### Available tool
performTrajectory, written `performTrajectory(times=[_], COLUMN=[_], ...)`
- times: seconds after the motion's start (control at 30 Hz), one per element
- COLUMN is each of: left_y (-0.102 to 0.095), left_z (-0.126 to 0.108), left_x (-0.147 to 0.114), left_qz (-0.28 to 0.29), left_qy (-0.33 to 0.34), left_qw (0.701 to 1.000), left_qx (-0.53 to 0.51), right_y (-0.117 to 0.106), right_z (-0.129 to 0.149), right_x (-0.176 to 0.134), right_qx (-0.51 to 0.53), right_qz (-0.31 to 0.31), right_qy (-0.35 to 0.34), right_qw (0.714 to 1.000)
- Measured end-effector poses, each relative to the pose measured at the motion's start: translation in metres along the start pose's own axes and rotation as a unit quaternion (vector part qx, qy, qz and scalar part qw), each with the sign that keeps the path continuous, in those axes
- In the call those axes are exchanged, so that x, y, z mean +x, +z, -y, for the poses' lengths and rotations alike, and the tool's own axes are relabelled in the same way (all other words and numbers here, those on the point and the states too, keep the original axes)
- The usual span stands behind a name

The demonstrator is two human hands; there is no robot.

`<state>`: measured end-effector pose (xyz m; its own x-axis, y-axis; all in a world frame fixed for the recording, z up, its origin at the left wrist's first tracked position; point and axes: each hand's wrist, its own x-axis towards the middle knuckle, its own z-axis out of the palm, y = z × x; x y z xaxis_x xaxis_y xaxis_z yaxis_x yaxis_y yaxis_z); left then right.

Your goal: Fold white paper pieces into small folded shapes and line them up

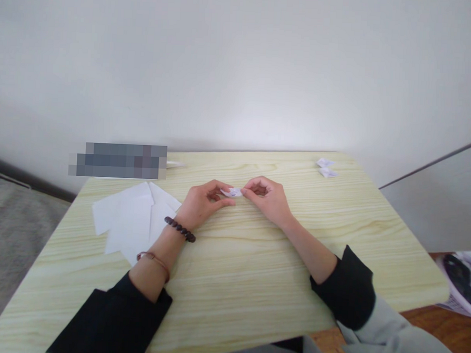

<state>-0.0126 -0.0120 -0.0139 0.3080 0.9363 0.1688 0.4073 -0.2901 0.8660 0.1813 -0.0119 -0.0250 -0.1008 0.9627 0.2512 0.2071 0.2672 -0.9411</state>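
Over the middle of the table, my right hand (266, 198) pinches the right end of a small white folded paper (235, 192) between thumb and fingertips. At its left end, my left hand (206, 201) has curled fingers on the paper, with the thumb stretched out just below its near edge. Part of the paper is hidden behind the fingers. Two small folded paper pieces, boat-like in shape, rest near the far right edge: one folded piece (325, 162) behind another folded piece (328, 172).
Several white paper sheets (130, 221) lie overlapping on the left of the wood-grain table (231, 280). A blurred-out object (121, 161) is at the back left. A white wall (240, 67) stands behind the table. Off the right edge is a container (463, 280) with dark contents.
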Motion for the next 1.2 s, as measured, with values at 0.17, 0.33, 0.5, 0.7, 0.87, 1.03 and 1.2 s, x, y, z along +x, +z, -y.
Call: performTrajectory(times=[0.17,0.33,0.5,0.7,0.87,1.03,1.2], left_y=[0.001,0.003,0.003,0.001,-0.001,0.000,0.001], left_z=[0.001,0.001,0.000,0.002,0.006,0.008,0.008], left_x=[-0.001,-0.001,-0.002,-0.004,-0.002,-0.001,-0.001], left_qz=[-0.037,-0.066,-0.097,-0.084,-0.048,-0.044,-0.073], left_qy=[-0.017,-0.028,0.045,0.170,0.190,0.223,0.241], left_qw=[0.999,0.997,0.994,0.974,0.965,0.950,0.946], left_qx=[0.018,-0.034,0.036,0.127,0.173,0.215,0.206], right_y=[0.001,0.001,-0.006,-0.013,-0.012,-0.010,-0.008], right_z=[-0.001,-0.001,0.004,0.005,0.003,0.011,0.010], right_x=[0.000,0.001,0.001,0.001,0.002,0.001,0.000], right_qx=[0.023,0.036,-0.110,-0.284,-0.318,-0.323,-0.313], right_qz=[0.013,0.010,0.058,0.136,0.147,0.150,0.133], right_qy=[0.013,-0.012,-0.138,-0.236,-0.239,-0.239,-0.257], right_qw=[1.000,0.999,0.983,0.919,0.906,0.903,0.904])
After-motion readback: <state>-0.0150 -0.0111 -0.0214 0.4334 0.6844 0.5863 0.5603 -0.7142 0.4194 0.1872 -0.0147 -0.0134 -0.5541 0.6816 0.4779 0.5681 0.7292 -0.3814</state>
